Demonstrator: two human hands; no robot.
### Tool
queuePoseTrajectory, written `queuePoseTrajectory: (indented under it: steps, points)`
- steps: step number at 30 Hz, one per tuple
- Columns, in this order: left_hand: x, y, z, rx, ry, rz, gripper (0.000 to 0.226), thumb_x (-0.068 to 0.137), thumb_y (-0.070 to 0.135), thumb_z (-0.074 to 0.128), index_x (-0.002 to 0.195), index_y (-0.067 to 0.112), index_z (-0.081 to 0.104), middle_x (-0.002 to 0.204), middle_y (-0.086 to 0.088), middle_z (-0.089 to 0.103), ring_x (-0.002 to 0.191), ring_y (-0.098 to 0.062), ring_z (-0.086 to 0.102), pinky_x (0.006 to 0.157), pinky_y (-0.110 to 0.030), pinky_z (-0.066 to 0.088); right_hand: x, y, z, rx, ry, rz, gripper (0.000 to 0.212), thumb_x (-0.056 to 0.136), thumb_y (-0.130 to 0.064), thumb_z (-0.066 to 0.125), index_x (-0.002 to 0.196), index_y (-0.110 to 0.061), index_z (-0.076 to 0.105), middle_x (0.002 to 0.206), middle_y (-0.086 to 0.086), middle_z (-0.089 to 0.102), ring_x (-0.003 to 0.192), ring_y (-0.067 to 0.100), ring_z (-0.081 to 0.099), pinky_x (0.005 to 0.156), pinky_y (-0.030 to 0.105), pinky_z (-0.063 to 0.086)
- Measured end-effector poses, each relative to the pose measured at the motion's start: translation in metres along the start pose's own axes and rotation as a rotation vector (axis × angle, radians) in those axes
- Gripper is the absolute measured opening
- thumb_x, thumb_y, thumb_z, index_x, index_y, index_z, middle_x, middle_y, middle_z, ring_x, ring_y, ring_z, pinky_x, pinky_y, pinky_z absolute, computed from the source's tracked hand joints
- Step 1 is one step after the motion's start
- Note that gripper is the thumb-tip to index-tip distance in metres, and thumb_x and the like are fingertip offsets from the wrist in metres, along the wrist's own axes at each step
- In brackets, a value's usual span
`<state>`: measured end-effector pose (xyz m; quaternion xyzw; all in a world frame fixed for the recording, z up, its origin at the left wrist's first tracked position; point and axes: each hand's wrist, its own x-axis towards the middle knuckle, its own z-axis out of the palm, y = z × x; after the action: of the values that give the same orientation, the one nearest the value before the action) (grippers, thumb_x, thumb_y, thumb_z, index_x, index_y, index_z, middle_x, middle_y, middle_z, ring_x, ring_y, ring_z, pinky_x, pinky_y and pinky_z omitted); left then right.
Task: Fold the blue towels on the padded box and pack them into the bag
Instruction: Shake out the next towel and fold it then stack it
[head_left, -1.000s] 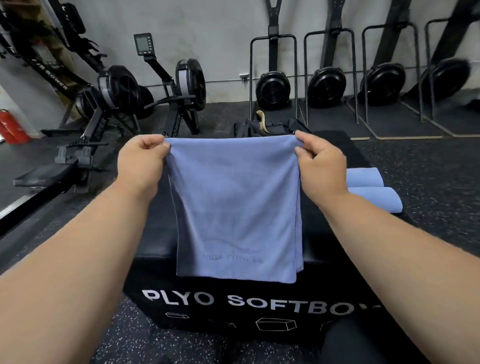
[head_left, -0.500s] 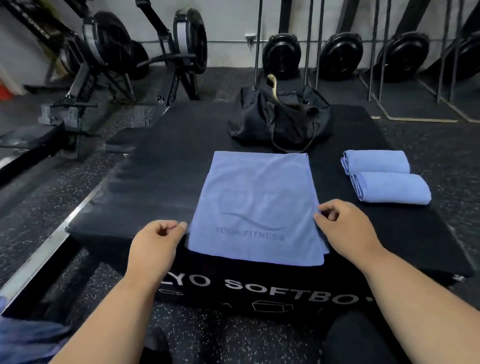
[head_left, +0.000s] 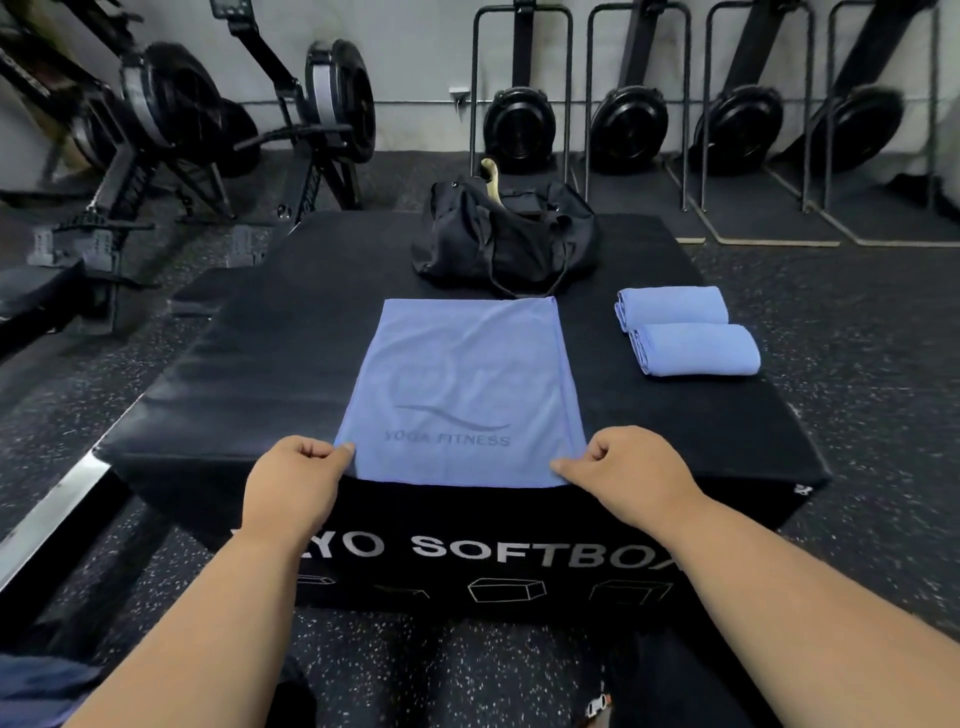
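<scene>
Towel, blue, lying flat on padded box, my left hand and right hand each pinching a near corner, bag sitting behind.

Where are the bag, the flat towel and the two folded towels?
bag (head_left: 498, 244), head view, front panel.
flat towel (head_left: 462, 374), head view, middle of cloth.
folded towels (head_left: 696, 349), head view, top of the nearer one.
</scene>
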<state>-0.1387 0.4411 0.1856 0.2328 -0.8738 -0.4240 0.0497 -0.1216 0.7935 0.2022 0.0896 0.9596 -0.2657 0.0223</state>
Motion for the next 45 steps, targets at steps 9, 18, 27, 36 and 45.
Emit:
queuePoseTrajectory:
  steps: [9, 18, 27, 36, 45]
  points:
    - [-0.006, 0.006, 0.002, 0.103, 0.064, 0.018, 0.027, 0.091, 0.042, 0.076, 0.09, 0.017, 0.065, 0.082, 0.004, 0.071, 0.079, -0.02, 0.065, 0.07, -0.038, 0.048, 0.007, 0.004, 0.002, 0.184, -0.026, 0.012, 0.036, 0.084, -0.038, 0.077, 0.07, -0.01, 0.061, 0.062, -0.005, 0.062, 0.056, 0.011, 0.051, 0.059, 0.031, 0.045]
    - [0.013, 0.009, -0.003, -0.618, -0.124, -0.1, 0.042, 0.093, 0.025, 0.081, 0.127, 0.004, 0.068, 0.078, 0.009, 0.071, 0.064, -0.006, 0.066, 0.062, -0.021, 0.053, 0.019, 0.004, -0.015, 0.557, 0.122, 0.047, 0.027, 0.09, -0.028, 0.075, 0.07, -0.012, 0.067, 0.072, 0.0, 0.073, 0.064, 0.013, 0.056, 0.068, 0.033, 0.047]
    - [0.016, -0.004, 0.002, -0.415, -0.067, -0.052, 0.025, 0.084, 0.022, 0.084, 0.098, 0.009, 0.067, 0.067, 0.0, 0.073, 0.062, -0.017, 0.065, 0.07, -0.038, 0.058, 0.022, 0.017, -0.016, 0.381, -0.057, 0.062, 0.035, 0.087, -0.034, 0.082, 0.073, -0.007, 0.065, 0.056, -0.008, 0.052, 0.049, 0.008, 0.044, 0.052, 0.024, 0.039]
    - [0.016, -0.019, 0.001, -0.36, -0.095, -0.061, 0.025, 0.084, 0.023, 0.087, 0.097, 0.014, 0.068, 0.071, 0.002, 0.072, 0.074, -0.02, 0.072, 0.086, -0.046, 0.063, 0.027, 0.023, -0.015, 0.219, -0.096, 0.012, 0.034, 0.085, -0.035, 0.083, 0.068, -0.013, 0.063, 0.054, -0.011, 0.056, 0.047, 0.005, 0.046, 0.056, 0.028, 0.044]
    - [0.014, -0.026, 0.004, -0.319, -0.12, -0.086, 0.024, 0.083, 0.025, 0.089, 0.093, 0.014, 0.071, 0.08, -0.004, 0.077, 0.079, -0.022, 0.073, 0.089, -0.048, 0.063, 0.024, 0.022, -0.014, 0.182, -0.07, 0.019, 0.029, 0.086, -0.039, 0.081, 0.073, -0.016, 0.069, 0.057, -0.011, 0.06, 0.049, 0.005, 0.049, 0.058, 0.029, 0.046]
